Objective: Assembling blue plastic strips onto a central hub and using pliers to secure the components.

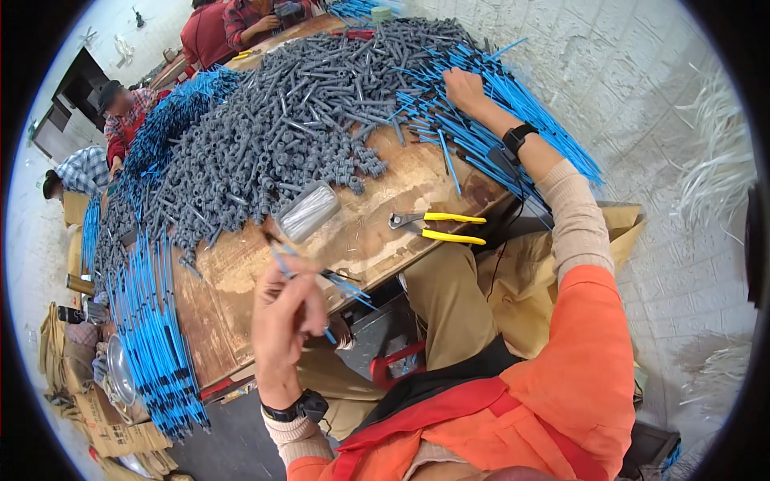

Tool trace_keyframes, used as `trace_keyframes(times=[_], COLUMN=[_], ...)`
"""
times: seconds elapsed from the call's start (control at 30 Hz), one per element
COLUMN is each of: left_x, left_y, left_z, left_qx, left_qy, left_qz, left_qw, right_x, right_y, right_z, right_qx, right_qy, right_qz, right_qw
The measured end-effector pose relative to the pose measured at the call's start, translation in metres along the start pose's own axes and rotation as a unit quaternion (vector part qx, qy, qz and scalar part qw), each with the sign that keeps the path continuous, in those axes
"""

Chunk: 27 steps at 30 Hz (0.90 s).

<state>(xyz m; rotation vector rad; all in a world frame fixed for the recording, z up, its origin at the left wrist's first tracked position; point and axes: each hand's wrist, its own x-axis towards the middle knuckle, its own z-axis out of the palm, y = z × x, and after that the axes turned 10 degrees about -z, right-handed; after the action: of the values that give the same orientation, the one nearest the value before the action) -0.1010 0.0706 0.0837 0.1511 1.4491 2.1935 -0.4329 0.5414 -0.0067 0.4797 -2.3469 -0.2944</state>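
My left hand [287, 311], slightly blurred, is raised at the table's near edge. Its fingers close around a thin blue tube [330, 335], whose lower end shows beneath them. A few more blue tubes with dark tips [349, 287] lie on the edge beside this hand. Stretched out to the far right, my right hand [467, 90] is over a heap of thin blue tubes with black pieces [513, 96]. Its fingers are bent together, and I cannot make out what lies between them. Yellow-handled end-cutting pliers [437, 226] rest on the table between my two arms.
A large mound of grey plastic fittings [281, 120] covers much of the wooden table [385, 240]. A clear box of thin pale strands [307, 212] stands before it. Bundled blue tubes [156, 337] overhang the left edge. Other people [124, 112] sit around the far side.
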Motion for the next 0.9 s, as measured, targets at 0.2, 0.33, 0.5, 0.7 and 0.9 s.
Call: trace_keyframes(times=[0.2, 0.33, 0.5, 0.7, 0.9], left_x=[0.054, 0.066, 0.048, -0.035, -0.105], left_y=[-0.029, -0.034, -0.043, -0.034, -0.005], left_z=[0.009, 0.027, 0.041, 0.021, -0.001], left_qx=[-0.08, -0.085, -0.113, -0.197, -0.157], left_qy=[0.137, 0.158, 0.2, 0.165, -0.201], left_qz=[0.086, 0.199, 0.187, 0.188, 0.23], left_qw=[0.984, 0.964, 0.955, 0.948, 0.939], right_x=[0.037, 0.022, -0.019, -0.025, -0.019], right_y=[-0.095, -0.19, -0.24, -0.203, -0.096], right_z=[-0.107, -0.235, -0.291, -0.23, -0.078], right_qx=[0.167, 0.246, 0.409, 0.481, 0.226], right_qy=[0.133, 0.169, 0.078, -0.116, -0.033], right_qz=[-0.083, -0.254, -0.288, -0.148, 0.018], right_qw=[0.974, 0.92, 0.862, 0.856, 0.973])
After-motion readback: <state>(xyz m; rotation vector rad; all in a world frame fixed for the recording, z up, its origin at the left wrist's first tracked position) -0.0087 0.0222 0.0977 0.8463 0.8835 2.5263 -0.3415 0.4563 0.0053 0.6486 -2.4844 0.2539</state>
